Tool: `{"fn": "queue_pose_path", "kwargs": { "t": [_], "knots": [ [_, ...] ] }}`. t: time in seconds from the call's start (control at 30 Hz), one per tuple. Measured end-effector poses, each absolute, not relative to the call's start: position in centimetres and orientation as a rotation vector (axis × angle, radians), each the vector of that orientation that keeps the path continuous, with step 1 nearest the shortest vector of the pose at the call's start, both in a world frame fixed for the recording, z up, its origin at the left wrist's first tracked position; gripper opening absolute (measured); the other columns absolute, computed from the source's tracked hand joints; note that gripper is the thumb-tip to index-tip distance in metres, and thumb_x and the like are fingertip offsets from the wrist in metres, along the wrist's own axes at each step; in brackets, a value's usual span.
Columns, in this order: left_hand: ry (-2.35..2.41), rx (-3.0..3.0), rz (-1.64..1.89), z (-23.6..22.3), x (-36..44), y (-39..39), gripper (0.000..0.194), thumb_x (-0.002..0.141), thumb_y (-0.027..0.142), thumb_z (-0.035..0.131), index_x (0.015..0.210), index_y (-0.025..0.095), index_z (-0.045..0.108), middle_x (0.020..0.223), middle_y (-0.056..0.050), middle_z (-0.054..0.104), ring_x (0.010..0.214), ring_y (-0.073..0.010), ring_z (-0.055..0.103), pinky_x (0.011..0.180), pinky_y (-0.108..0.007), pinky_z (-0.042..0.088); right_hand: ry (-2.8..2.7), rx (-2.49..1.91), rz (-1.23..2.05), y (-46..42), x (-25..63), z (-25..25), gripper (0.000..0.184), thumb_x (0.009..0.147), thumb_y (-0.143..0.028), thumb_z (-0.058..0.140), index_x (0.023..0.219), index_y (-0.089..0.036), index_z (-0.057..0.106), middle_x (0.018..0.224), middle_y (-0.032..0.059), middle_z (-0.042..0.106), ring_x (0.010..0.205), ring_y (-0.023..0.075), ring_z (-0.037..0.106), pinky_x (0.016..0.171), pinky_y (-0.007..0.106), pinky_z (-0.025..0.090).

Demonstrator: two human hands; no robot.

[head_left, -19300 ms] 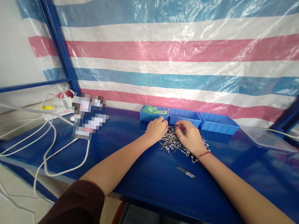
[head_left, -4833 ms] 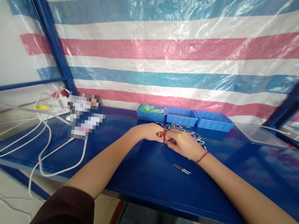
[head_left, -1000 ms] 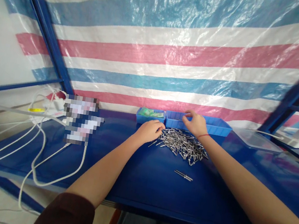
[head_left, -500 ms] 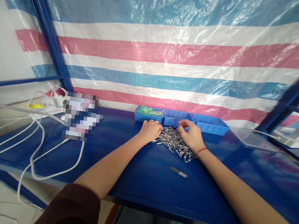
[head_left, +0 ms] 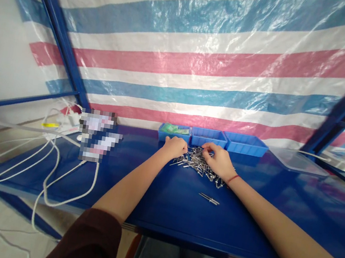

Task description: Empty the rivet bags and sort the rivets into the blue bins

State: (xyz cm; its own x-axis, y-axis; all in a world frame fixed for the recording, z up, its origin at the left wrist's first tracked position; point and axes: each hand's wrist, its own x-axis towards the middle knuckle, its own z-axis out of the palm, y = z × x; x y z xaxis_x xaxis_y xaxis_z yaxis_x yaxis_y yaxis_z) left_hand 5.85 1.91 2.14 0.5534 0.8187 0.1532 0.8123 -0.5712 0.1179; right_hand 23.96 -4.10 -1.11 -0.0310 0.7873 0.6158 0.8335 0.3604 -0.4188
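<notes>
A loose pile of silver blind rivets [head_left: 198, 162] lies on the blue table in front of the bins. At the pile's left edge is my left hand [head_left: 176, 147], its fingers curled closed; anything inside them is hidden. My right hand [head_left: 219, 159] rests over the right part of the pile with thumb and index finger bent towards each other among the rivets. What the right fingertips grip is too small to make out. Nearer to me, apart from the pile, a couple of rivets [head_left: 209, 199] lie side by side.
Three blue bins stand along the back: the left bin [head_left: 160, 135] contains green packaging, the middle bin [head_left: 208, 141] and right bin [head_left: 245, 148] stand beside it. A clear plastic lid [head_left: 298, 161] lies to the right. White cables [head_left: 93, 182] loop over the left side.
My right hand has come down from near the middle bin's front onto the rivets. My left fingers have curled in more, and some rivets now spread farther left below that hand.
</notes>
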Motion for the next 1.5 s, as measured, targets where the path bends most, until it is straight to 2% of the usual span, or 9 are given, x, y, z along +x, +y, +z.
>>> {"fn": "queue_pose_path", "kwargs": {
  "t": [0.2, 0.4, 0.57, 0.73, 0.87, 0.97, 1.13, 1.37, 1.5],
  "knots": [
    [1.414, 2.824, 0.379, 1.3, 5.8, 1.3, 0.025, 0.087, 0.024, 0.046, 0.088, 0.022, 0.071, 0.105, -0.008, 0.067, 0.103, -0.027, 0.057, 0.088, -0.044, 0.039, -1.885, -1.429, -0.097, -4.3, 24.0, -1.4, 0.021, 0.08, -0.02, 0.049, 0.092, -0.019, 0.065, 0.081, 0.0034, 0.07, 0.078, 0.02, 0.063, 0.076, 0.032, 0.047],
    [1.403, 2.818, 0.376, 0.9, 4.9, 1.7, 0.022, 0.087, 0.029, 0.049, 0.09, 0.029, 0.071, 0.104, -0.003, 0.066, 0.099, -0.023, 0.059, 0.08, -0.035, 0.044, -1.959, -1.383, -0.108, -4.5, 23.6, -1.4, 0.021, 0.081, -0.019, 0.048, 0.095, -0.019, 0.064, 0.084, 0.004, 0.07, 0.078, 0.0193, 0.064, 0.077, 0.031, 0.047],
    [1.456, 2.885, 0.4, 0.9, 4.9, 1.5, 0.02, 0.088, 0.034, 0.053, 0.092, 0.023, 0.069, 0.105, -0.007, 0.064, 0.102, -0.0267, 0.056, 0.087, -0.042, 0.041, -2.0, -1.38, -0.126, -4.7, 23.4, -1.2, 0.023, 0.082, -0.018, 0.047, 0.097, -0.019, 0.063, 0.082, 0.0036, 0.069, 0.079, 0.0194, 0.063, 0.076, 0.031, 0.046],
    [1.43, 2.949, 0.408, 0.3, 5.0, 1.3, 0.023, 0.093, 0.029, 0.044, 0.1, 0.019, 0.063, 0.109, -0.009, 0.062, 0.106, -0.0256, 0.054, 0.088, -0.042, 0.039, -2.013, -1.377, -0.155, -4.7, 23.5, -1.4, 0.024, 0.082, -0.019, 0.046, 0.098, -0.018, 0.064, 0.082, 0.0044, 0.069, 0.08, 0.02, 0.063, 0.076, 0.031, 0.046],
    [1.417, 2.943, 0.604, 0.4, 5.0, 1.0, 0.023, 0.095, 0.028, 0.04, 0.1, 0.017, 0.059, 0.11, -0.009, 0.063, 0.106, -0.0261, 0.055, 0.087, -0.042, 0.04, -1.99, -1.329, -0.126, -4.7, 23.3, -1.2, 0.021, 0.082, -0.02, 0.047, 0.092, -0.018, 0.066, 0.084, 0.0052, 0.071, 0.08, 0.0206, 0.063, 0.079, 0.034, 0.047],
    [1.345, 2.748, 0.82, 0.8, 5.7, 0.4, 0.021, 0.096, 0.028, 0.037, 0.097, 0.019, 0.057, 0.1, -0.004, 0.067, 0.099, -0.0217, 0.06, 0.086, -0.037, 0.042, -1.805, -1.31, 0.021, -4.7, 23.1, -0.8, 0.019, 0.082, -0.03, 0.052, 0.087, -0.018, 0.066, 0.082, 0.0052, 0.071, 0.076, 0.0198, 0.064, 0.075, 0.034, 0.048],
    [1.075, 2.381, 1.16, 0.6, 8.2, -1.1, 0.015, 0.095, 0.024, 0.039, 0.092, 0.021, 0.053, 0.091, 0.0, 0.069, 0.09, -0.0145, 0.063, 0.084, -0.028, 0.046, -1.483, -1.21, 0.319, -4.9, 22.8, 0.2, 0.035, 0.077, -0.05, 0.06, 0.083, -0.016, 0.067, 0.08, 0.0076, 0.071, 0.072, 0.0194, 0.063, 0.069, 0.034, 0.05],
    [0.958, 2.175, 1.323, -0.1, 9.7, -2.4, 0.013, 0.092, 0.022, 0.043, 0.089, 0.019, 0.055, 0.089, -0.004, 0.068, 0.084, -0.0154, 0.064, 0.08, -0.027, 0.049, -1.369, -1.095, 0.474, -5.7, 22.3, 1.2, 0.036, 0.07, -0.052, 0.067, 0.078, -0.017, 0.067, 0.07, 0.0032, 0.068, 0.065, 0.0163, 0.061, 0.068, 0.033, 0.051],
    [0.88, 2.162, 1.314, 0.0, 9.7, -2.6, 0.013, 0.091, 0.021, 0.046, 0.094, 0.018, 0.058, 0.095, -0.005, 0.069, 0.087, -0.0156, 0.064, 0.084, -0.028, 0.049, -1.364, -1.099, 0.426, -5.6, 22.4, 1.2, 0.034, 0.072, -0.051, 0.065, 0.078, -0.017, 0.068, 0.074, 0.0045, 0.069, 0.067, 0.017, 0.061, 0.068, 0.034, 0.051]
  ]
}}
